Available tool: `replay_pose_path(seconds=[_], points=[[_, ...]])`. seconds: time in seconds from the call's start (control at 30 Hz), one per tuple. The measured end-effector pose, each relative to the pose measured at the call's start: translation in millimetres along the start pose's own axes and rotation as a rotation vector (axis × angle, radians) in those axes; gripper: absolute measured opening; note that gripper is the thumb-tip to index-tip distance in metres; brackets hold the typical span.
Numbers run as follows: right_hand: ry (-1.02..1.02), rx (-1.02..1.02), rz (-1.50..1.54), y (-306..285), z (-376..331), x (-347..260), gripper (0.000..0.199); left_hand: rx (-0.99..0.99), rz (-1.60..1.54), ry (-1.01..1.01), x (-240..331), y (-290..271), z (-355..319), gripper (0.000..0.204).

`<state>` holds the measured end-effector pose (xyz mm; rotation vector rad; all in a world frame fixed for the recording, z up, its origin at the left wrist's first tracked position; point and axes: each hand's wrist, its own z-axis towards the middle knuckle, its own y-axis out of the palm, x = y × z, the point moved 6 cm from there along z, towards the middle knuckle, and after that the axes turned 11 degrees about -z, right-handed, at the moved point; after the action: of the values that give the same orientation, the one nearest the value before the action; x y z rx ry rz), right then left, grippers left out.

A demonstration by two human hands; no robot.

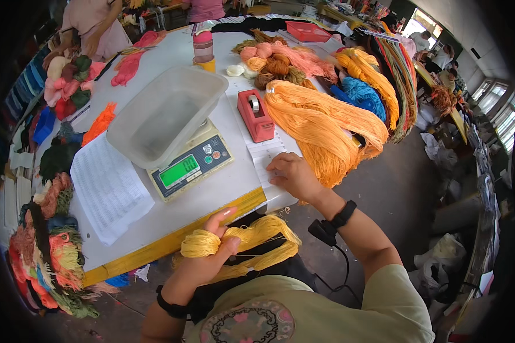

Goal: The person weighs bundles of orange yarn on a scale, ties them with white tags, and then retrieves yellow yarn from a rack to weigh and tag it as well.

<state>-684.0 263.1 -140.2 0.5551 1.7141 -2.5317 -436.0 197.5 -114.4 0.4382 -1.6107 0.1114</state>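
My left hand (pixel 209 260) is closed round a skein of yellow thread (pixel 263 243), with the thumb and fingers at its bunched end. The rest of the loop spreads across my lap, below the table edge. My right hand (pixel 294 178) rests at the table's near right edge. Its fingers are bent, and their tips press on a white paper strip (pixel 264 155). Just beyond stands a red tape dispenser (pixel 256 117). A large hank of light orange thread (pixel 326 128) lies beside that hand and hangs over the edge.
A digital scale (pixel 191 166) carries a translucent plastic tub (pixel 166 114). Printed sheets (pixel 109 188) lie left of it. Coloured skeins (pixel 280 60) pile up farther back, near a pink-topped bottle (pixel 202 47). More yarn (pixel 57 246) hangs at the left. A person (pixel 94 26) stands across the table.
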Motion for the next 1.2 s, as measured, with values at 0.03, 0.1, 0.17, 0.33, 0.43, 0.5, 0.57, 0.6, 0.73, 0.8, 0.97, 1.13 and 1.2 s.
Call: replay_pose_path(seconds=[0.03,0.1,0.17,0.33,0.43,0.5,0.57,0.6,0.73,0.8,0.97,1.13,1.2], points=[[0.025,-0.053,-0.008,6.1,0.5,2.9,0.025,0.006,0.005,-0.002,1.2,-1.1,0.3,0.054],[0.041,-0.057,-0.007,6.8,2.2,4.3,0.024,0.017,0.007,-0.044,1.1,-1.1,-0.1,0.053],[0.061,-0.064,-0.008,7.5,2.7,1.9,0.024,0.024,0.012,-0.052,3.0,-0.4,1.0,0.052],[0.053,0.049,-0.028,6.6,6.6,1.3,0.019,0.007,-0.008,-0.065,-1.0,-0.6,10.0,0.048],[0.014,0.013,-0.166,4.5,12.3,-0.5,0.017,0.038,-0.040,-0.062,-6.9,-3.5,10.4,0.046],[0.001,0.053,-0.177,3.4,7.5,-3.3,0.016,0.047,-0.031,-0.034,-7.8,-6.3,9.2,0.046],[-0.015,0.091,-0.184,4.8,0.9,-3.9,0.016,0.072,-0.027,-0.049,-10.5,-11.7,8.6,0.046],[0.019,0.128,-0.151,5.3,-4.4,-1.4,0.015,0.094,-0.026,-0.069,-13.1,-13.8,6.2,0.047],[0.039,0.205,-0.079,-0.8,-13.8,-7.7,0.012,0.084,-0.017,-0.013,-7.5,-17.4,7.0,0.049],[0.018,0.141,-0.093,-17.5,-14.3,-23.6,0.013,0.059,-0.041,-0.008,-1.1,-14.0,6.8,0.051],[-0.505,-0.132,0.271,-72.5,1.0,-132.6,0.017,-0.104,0.053,-0.002,14.3,-5.3,7.2,0.061],[-0.643,-0.162,0.046,-61.9,8.8,-169.3,0.017,-0.053,0.041,0.093,12.0,-5.7,-2.0,0.064],[-0.432,-0.164,0.291,-46.8,10.3,-164.5,0.021,0.005,0.063,0.078,18.2,-13.5,-9.4,0.066]])
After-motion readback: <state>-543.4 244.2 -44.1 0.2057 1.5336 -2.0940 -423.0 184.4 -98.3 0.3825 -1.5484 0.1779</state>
